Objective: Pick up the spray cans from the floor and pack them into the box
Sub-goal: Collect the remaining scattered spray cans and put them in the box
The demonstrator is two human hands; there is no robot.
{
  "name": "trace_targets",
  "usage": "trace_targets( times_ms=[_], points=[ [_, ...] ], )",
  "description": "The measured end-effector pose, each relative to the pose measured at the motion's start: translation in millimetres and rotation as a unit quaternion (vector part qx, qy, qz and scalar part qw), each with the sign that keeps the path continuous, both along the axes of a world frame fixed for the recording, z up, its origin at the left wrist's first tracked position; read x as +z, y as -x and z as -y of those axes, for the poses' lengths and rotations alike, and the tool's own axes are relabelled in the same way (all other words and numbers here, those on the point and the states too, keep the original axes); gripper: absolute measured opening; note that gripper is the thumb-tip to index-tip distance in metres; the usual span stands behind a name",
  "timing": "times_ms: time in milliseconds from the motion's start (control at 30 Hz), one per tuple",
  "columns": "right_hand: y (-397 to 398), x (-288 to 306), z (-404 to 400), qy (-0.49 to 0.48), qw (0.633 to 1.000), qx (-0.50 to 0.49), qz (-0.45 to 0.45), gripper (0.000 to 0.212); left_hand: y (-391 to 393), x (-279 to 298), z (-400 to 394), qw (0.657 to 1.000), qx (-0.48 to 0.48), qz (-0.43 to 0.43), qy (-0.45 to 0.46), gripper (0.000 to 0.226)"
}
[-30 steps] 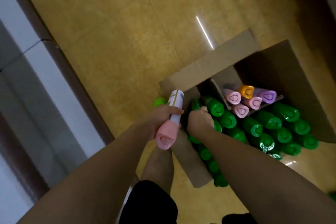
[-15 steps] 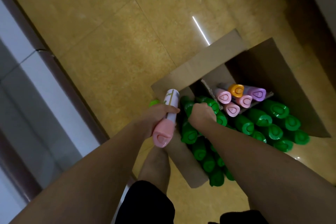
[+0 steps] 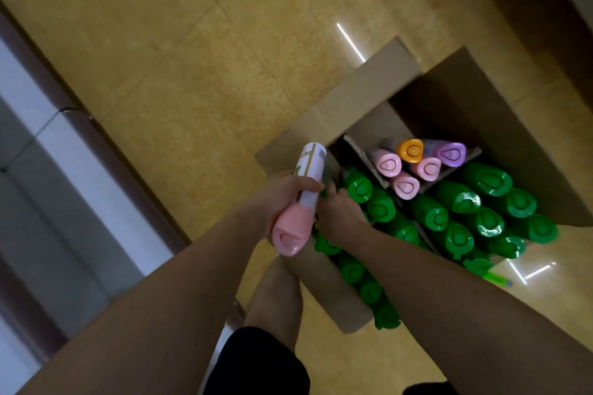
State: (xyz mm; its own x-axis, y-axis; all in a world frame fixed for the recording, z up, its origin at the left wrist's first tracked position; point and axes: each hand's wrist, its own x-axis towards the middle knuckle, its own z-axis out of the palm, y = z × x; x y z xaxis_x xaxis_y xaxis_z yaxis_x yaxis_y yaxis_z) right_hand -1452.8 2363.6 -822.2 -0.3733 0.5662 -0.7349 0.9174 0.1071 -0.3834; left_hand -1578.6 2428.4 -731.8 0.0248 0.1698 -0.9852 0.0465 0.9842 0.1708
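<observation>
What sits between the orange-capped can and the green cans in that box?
In the head view, pink-capped cans and a cardboard divider lie between the orange-capped can and the green cans.

Left hand [image 3: 282,192] gripping pink-capped can [image 3: 300,205], right hand [image 3: 337,215] among green cans [image 3: 430,212], box [image 3: 481,112]

No readable text anywhere here. The pink-capped spray can [image 3: 306,189] shows a printed label, but it's too blurred to read.

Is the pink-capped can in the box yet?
Not yet. The left hand holds the pink-capped can outside the box, over its edge.
</observation>
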Motion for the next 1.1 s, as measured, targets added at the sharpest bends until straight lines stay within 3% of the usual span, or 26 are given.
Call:
trace_targets(
  times_ms=[100,233,367,567,767,933,1033,1100],
  points=[
    [8,-12,2,-0.006,0.998,0.048,0.028,0.058,10,-4,10,1.0,0.002,0.0,0.014,0.024],
    [14,-13,-7,-0.032,0.991,0.111,0.065,0.037,27,-8,27,1.0,0.007,-0.005,0.02,0.017],
    [11,-12,-6,-0.056,0.977,0.181,0.095,0.032,37,-6,36,0.999,0.035,0.004,0.025,0.015],
    [17,-5,-8,-0.059,0.969,0.195,0.142,0.034,41,-3,37,0.999,0.037,0.005,0.032,0.019],
    [-7,37,-7,-0.086,0.989,0.111,0.049,0.028,20,15,22,1.0,0.013,-0.008,0.015,0.024],
    [-64,55,-22,-0.109,0.986,-0.105,0.064,0.027,-37,23,2,1.0,0.002,0.001,0.009,0.037],
    [-111,57,-35,-0.105,0.969,-0.212,0.068,0.035,-87,21,-12,0.999,-0.017,-0.017,-0.032,0.083],
    [-142,53,-40,-0.109,0.96,-0.254,0.048,0.036,-121,21,-24,0.997,-0.049,-0.005,-0.063,0.088]
  ],
)
